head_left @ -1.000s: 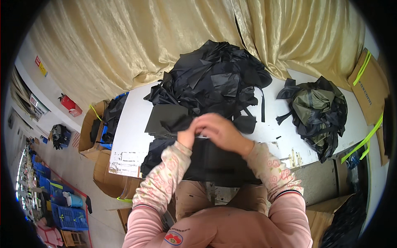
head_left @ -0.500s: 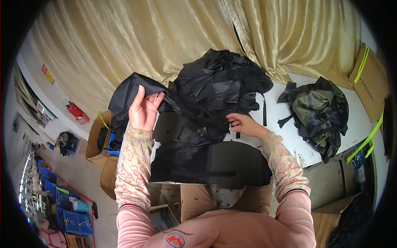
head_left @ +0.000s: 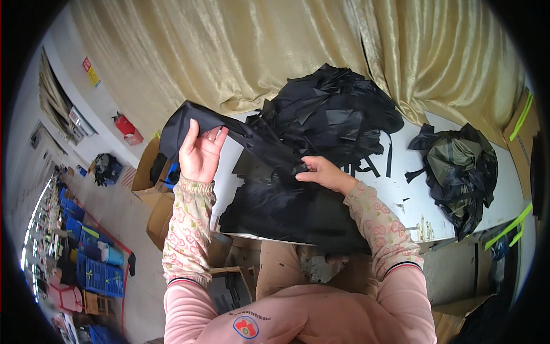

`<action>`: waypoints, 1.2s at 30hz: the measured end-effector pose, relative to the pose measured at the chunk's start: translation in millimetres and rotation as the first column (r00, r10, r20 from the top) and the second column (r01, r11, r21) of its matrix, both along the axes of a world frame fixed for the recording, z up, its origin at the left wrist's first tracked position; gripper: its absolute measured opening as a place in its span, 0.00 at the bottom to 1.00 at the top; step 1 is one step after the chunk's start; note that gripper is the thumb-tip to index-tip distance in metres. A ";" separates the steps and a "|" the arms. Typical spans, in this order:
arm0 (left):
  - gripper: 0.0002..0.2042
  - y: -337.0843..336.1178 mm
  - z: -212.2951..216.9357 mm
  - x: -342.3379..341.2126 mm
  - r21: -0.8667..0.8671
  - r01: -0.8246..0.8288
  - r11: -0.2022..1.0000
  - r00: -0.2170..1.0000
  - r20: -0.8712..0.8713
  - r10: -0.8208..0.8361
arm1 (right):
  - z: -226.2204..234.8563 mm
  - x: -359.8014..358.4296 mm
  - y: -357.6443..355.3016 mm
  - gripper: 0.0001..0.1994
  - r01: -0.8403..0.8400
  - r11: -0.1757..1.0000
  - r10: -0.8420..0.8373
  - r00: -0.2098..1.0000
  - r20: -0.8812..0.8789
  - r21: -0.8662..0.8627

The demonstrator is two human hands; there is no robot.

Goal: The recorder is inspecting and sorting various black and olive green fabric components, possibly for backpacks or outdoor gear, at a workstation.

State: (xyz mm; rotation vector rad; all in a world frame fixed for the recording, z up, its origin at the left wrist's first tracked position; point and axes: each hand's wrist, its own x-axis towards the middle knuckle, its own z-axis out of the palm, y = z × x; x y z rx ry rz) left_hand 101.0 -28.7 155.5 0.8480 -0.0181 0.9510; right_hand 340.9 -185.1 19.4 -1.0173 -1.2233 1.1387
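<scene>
A piece of thin black fabric (head_left: 179, 135) hangs from my left hand (head_left: 200, 150), pinched with the fingers raised at the table's left side. It stretches to the right, where my right hand (head_left: 325, 175) closes thumb and fingers on its other part. Below both hands, more black fabric (head_left: 286, 215) lies spread along the front edge of the white table (head_left: 401, 198), partly over my lap. Behind my right hand rises a big crumpled pile of black fabric pieces (head_left: 338, 109) with loose straps.
A bundle of olive and black fabric (head_left: 461, 163) lies on the table's right side. Gold curtains (head_left: 240, 51) hang behind. Cardboard boxes (head_left: 150, 178) stand left of the table; another cardboard box (head_left: 520, 137) is at the far right. Blue crates (head_left: 100, 275) line the floor further left.
My right hand has moved left and closed on the black fabric, now pulled straighter between my hands. My left hand keeps its hold. The view has shifted slightly.
</scene>
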 end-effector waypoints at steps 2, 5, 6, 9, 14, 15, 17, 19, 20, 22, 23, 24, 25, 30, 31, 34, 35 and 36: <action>0.16 -6.3 -15.5 -17.6 -0.077 -0.023 0.997 0.999 -0.031 0.020 | 21.9 -5.7 -11.3 0.11 0.001 1.000 -0.001 0.997 0.079 -0.001; 0.24 -17.3 -67.4 -46.3 0.120 0.286 0.951 0.929 -0.277 -0.245 | 33.4 0.5 -16.6 0.11 0.086 0.996 -0.078 0.897 0.434 -0.001; 0.21 -25.8 -89.3 -59.9 0.234 0.314 0.920 0.914 -0.336 -0.227 | 43.4 -5.7 -19.0 0.13 0.008 0.994 -0.062 0.856 0.513 0.107; 0.10 -67.1 -75.7 -51.7 0.616 0.193 0.764 0.811 -0.539 0.229 | 65.2 -17.1 -26.5 0.18 -0.090 0.990 0.001 0.772 0.635 0.108; 0.28 -81.9 -38.5 0.1 0.844 0.407 0.348 0.812 -0.509 0.286 | 110.5 -50.9 -38.6 0.19 -0.209 0.972 0.200 0.512 0.836 -0.105; 0.29 -78.0 -46.7 6.6 0.695 0.549 0.465 0.755 -0.650 0.081 | 116.3 -54.1 -41.8 0.19 -0.219 0.969 0.212 0.503 0.838 -0.115; 0.28 -69.5 -57.0 17.0 0.543 0.626 0.559 0.713 -0.689 -0.129 | 123.5 -52.5 -47.9 0.18 -0.217 0.968 0.210 0.442 0.872 -0.123; 0.27 -65.4 -65.3 22.9 0.371 0.708 0.601 0.649 -0.678 -0.346 | 119.9 -41.7 -50.8 0.16 -0.233 0.963 0.229 0.456 0.860 -0.133; 0.25 -64.3 -68.4 25.4 0.328 0.750 0.574 0.597 -0.708 -0.376 | 119.6 -36.8 -53.2 0.14 -0.249 0.959 0.243 0.475 0.845 -0.136; 0.22 -62.7 -78.8 30.1 0.299 0.796 0.526 0.533 -0.757 -0.377 | 126.8 -30.9 -59.1 0.12 -0.194 0.969 0.222 0.436 0.872 -0.150; 0.22 -63.4 -84.1 31.4 0.301 0.797 0.523 0.536 -0.753 -0.383 | 130.4 -28.7 -62.2 0.10 -0.148 0.977 0.201 0.397 0.896 -0.154; 0.22 -64.6 -88.3 32.3 0.308 0.809 0.500 0.529 -0.754 -0.390 | 131.7 -25.5 -66.1 0.08 -0.113 0.992 0.096 0.317 0.944 -0.063; 0.21 -63.8 -93.6 30.6 0.314 0.816 0.486 0.524 -0.756 -0.393 | 134.1 -23.8 -67.2 0.08 -0.117 0.991 0.102 0.313 0.944 -0.068; 0.15 -31.7 -111.4 20.6 0.367 0.797 0.479 0.504 -0.841 -0.195 | 148.8 2.1 -79.5 0.08 0.060 0.982 -0.178 0.009 0.984 0.177; 0.15 -23.9 -111.4 17.2 0.369 0.800 0.474 0.504 -0.841 -0.197 | 151.2 8.7 -83.9 0.08 0.090 0.973 -0.214 -0.008 0.977 0.214; 0.10 8.9 -121.4 -3.1 0.321 0.774 0.545 0.445 -0.889 -0.109 | 148.3 25.3 -97.2 0.06 0.148 0.939 -0.309 -0.025 0.951 0.309; 0.09 19.8 -127.2 -10.9 0.320 0.748 0.581 0.442 -0.894 -0.076 | 144.1 31.0 -101.0 0.05 0.160 0.928 -0.340 -0.016 0.940 0.338; 0.11 36.5 -141.5 -19.1 0.318 0.718 0.619 0.432 -0.901 -0.038 | 140.9 34.0 -104.5 0.05 0.160 0.928 -0.339 -0.014 0.941 0.337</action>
